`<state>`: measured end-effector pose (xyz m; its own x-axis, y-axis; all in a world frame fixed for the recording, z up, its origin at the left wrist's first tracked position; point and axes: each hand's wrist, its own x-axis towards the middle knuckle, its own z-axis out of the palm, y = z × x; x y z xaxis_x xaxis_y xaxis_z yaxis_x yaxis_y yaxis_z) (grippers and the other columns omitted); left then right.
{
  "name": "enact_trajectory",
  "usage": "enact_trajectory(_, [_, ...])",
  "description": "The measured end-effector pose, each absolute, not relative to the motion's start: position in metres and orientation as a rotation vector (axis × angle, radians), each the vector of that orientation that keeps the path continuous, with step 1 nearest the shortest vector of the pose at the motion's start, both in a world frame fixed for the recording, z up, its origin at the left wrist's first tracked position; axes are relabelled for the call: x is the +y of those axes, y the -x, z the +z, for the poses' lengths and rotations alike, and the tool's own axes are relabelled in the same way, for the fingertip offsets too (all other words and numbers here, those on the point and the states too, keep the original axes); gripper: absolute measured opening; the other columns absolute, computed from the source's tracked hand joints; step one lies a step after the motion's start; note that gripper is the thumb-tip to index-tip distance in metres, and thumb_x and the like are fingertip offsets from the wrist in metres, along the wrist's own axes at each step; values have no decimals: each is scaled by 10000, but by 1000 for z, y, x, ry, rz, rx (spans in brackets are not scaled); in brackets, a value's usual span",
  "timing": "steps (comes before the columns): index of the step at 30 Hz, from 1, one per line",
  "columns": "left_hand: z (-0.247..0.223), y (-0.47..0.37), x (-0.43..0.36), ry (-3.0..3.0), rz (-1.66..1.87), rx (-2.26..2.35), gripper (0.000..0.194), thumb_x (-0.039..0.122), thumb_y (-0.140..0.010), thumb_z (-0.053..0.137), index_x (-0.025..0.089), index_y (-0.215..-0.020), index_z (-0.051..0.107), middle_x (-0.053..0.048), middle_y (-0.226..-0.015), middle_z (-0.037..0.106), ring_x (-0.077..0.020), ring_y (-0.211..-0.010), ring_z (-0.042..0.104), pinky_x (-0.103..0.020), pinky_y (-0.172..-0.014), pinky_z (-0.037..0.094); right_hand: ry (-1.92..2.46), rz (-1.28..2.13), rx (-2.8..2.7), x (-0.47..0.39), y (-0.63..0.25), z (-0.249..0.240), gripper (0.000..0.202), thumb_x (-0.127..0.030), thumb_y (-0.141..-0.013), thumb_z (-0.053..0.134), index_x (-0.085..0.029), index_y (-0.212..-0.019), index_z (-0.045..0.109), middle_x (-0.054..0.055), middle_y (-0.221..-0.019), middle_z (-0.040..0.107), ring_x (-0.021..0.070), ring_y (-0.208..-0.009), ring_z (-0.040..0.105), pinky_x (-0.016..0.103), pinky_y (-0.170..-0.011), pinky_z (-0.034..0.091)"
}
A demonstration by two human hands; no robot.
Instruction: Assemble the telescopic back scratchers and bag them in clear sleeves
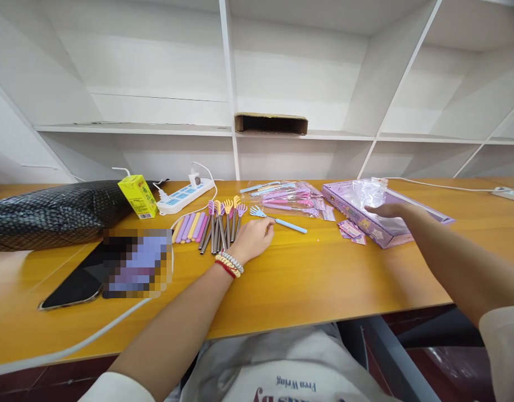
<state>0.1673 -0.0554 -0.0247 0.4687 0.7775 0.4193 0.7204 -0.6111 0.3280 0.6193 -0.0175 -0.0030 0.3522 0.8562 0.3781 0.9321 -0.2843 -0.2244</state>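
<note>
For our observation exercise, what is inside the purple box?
Clear plastic shows inside the purple box; the right hand covers part of the interior, so what lies beneath is hidden.

Claw rods (228, 226) between handles (193, 226) and bagged scratchers (288, 202), box (366, 224) at right

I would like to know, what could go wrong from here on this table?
Three possible risks:
1. The yellow carton with a straw stands beside the power strip, which has plugs in it; if knocked, it might leak there.
2. The left hand is close to the loose metal rods and might scatter them.
3. The right hand could shift the purple box against the small cards.
</note>
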Motion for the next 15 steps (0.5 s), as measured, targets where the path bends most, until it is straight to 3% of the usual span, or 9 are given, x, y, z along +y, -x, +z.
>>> enact_trajectory(2, [-23,-168,-56,-2612,825,1392,294,281,-873,396,208,-989,656,-46,-893,703,-189,-809,641,-292,-742,468,2340,-113,-1599,-11,-610,12,338,-409,-563,769,-115,-569,603,226,-801,630,283,-813,590,419,-725,382])
enact_trajectory(4, [-23,-168,-55,-2622,798,1419,305,286,-883,378,205,-947,665,-52,-854,700,-189,-786,639,-287,-723,462,2402,-31,-1658,-7,-588,30,412,-463,-583,751,-90,-731,657,250,-949,628,309,-938,575,437,-822,353])
enact_trajectory(6, [-23,-168,-54,-2626,764,1429,306,267,-879,375,206,-943,668,-53,-856,701,-194,-795,641,-293,-726,462,2328,-21,-1864,-10,-552,46,564,-568,-716,606,-96,-1023,642,243,-1132,584,317,-1074,525,436,-885,327])
enact_trajectory(8, [-25,-167,-53,-2624,744,1423,300,244,-866,384,212,-958,667,-52,-898,704,-204,-834,643,-309,-755,466,2106,0,-2051,-17,-507,53,638,-622,-778,493,-123,-1165,581,203,-1199,566,293,-1093,525,393,-882,361])
enact_trajectory(12, [-28,-166,-53,-2606,738,1392,312,222,-853,393,216,-1012,661,-48,-976,700,-201,-902,639,-315,-816,466,1713,78,-2346,-32,-421,34,517,-560,-822,482,-182,-1159,586,124,-1177,603,242,-1065,556,326,-863,414])
enact_trajectory(15, [-27,-166,-55,-2627,719,1408,287,263,-852,413,210,-980,665,-50,-894,704,-201,-820,644,-308,-757,478,1631,25,-2429,-36,-383,2,429,-462,-840,512,-161,-1134,594,131,-1142,621,234,-1049,568,315,-879,412])
